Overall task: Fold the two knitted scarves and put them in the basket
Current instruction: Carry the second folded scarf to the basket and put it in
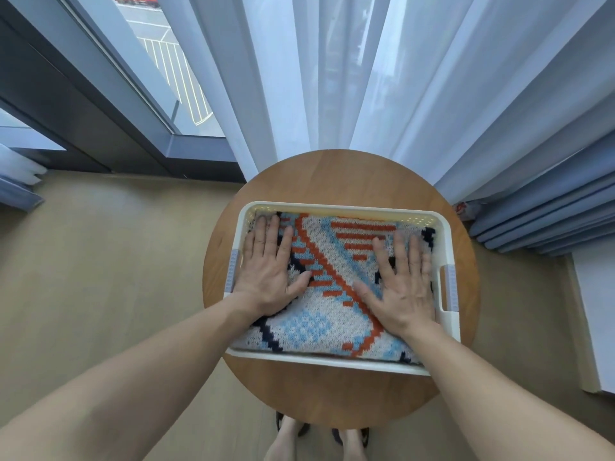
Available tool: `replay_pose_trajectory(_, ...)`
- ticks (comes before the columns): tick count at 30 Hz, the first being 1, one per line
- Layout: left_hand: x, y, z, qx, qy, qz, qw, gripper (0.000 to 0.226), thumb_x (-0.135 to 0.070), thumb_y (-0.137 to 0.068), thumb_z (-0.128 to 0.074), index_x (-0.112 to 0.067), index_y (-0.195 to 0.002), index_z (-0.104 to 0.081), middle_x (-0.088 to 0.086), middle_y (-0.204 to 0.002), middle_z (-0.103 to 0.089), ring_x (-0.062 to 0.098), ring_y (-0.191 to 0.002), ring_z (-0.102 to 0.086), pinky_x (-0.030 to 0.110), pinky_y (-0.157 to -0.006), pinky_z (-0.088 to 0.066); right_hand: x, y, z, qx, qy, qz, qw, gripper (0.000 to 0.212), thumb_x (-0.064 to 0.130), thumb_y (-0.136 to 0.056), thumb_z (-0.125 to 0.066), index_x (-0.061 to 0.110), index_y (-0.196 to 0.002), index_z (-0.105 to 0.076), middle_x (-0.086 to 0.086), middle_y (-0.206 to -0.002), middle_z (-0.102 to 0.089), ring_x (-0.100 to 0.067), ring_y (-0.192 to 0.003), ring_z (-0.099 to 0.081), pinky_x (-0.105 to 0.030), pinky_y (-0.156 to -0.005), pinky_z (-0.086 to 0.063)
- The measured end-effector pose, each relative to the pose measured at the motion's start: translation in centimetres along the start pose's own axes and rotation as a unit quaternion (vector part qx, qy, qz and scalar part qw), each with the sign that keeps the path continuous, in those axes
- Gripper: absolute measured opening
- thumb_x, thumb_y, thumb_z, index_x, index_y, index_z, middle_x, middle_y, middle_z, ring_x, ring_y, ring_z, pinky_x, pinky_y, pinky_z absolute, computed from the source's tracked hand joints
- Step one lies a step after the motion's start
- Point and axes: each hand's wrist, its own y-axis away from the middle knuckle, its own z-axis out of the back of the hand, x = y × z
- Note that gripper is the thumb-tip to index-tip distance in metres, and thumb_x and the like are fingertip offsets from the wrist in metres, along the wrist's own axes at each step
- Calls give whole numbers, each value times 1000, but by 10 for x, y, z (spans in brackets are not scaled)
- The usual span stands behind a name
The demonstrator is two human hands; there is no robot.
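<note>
Fingers [275, 233] straight, left hand [270, 272] and right hand [403, 289] flat on one visible scarf [332, 261], one basket [332, 208], one worktop [332, 174], curtains [332, 78] behind

A basket [342, 207] sits centred on the desk [332, 174]. Inside it lies a folded scarf [332, 287]. My left hand [269, 267] rests on its left half, my right hand [404, 291] on its right. Curtains [316, 78] hang behind.
</note>
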Motion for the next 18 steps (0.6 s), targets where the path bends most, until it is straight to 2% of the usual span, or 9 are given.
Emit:
replay_pose_trajectory(3,0,13,19,0,-28,-99,995,102,-83,-79,-22,-23,-155,13,14,-157,30,34,-143,31,58,-118,6,4,12,14,23,31,104,994,90,83,-82,-21,38,-153,11,-3,-163,20,-28,-148,20,-60,-115,12)
replay_pose_trajectory(5,1,20,28,48,-56,-176,982,106,-88,-76,-26,-29,-153,18,12,-155,36,35,-140,36,60,-115,12,4,17,18,60,51,164,983,97,89,-77,-22,40,-152,12,-1,-161,24,-29,-148,23,-69,-112,8)
replay_pose_trajectory(8,7,23,33,141,-100,-240,955,114,-95,-68,-26,-35,-147,29,9,-151,44,33,-134,46,58,-110,25,-1,21,18,105,72,193,973,107,97,-68,-25,44,-150,17,1,-159,30,-28,-145,29,-72,-109,8)
replay_pose_trajectory(12,8,17,23,176,-147,-233,945,126,-98,-59,-35,-37,-143,36,10,-148,47,36,-130,49,61,-107,26,-7,19,10,137,78,176,972,119,100,-59,-33,45,-147,24,3,-155,38,-25,-142,36,-70,-109,14)
replay_pose_trajectory(15,4,14,11,167,-176,-225,944,130,-98,-56,-39,-37,-141,39,12,-146,49,40,-130,48,64,-106,26,-7,17,4,146,95,171,970,123,102,-55,-33,44,-143,32,3,-152,43,-25,-139,40,-69,-109,16)
replay_pose_trajectory(18,2,14,0,151,-199,-212,945,131,-98,-57,-38,-34,-141,39,14,-144,52,43,-130,46,67,-104,25,-7,15,-2,141,95,170,971,123,103,-56,-29,43,-144,31,3,-152,43,-25,-140,40,-69,-109,15)
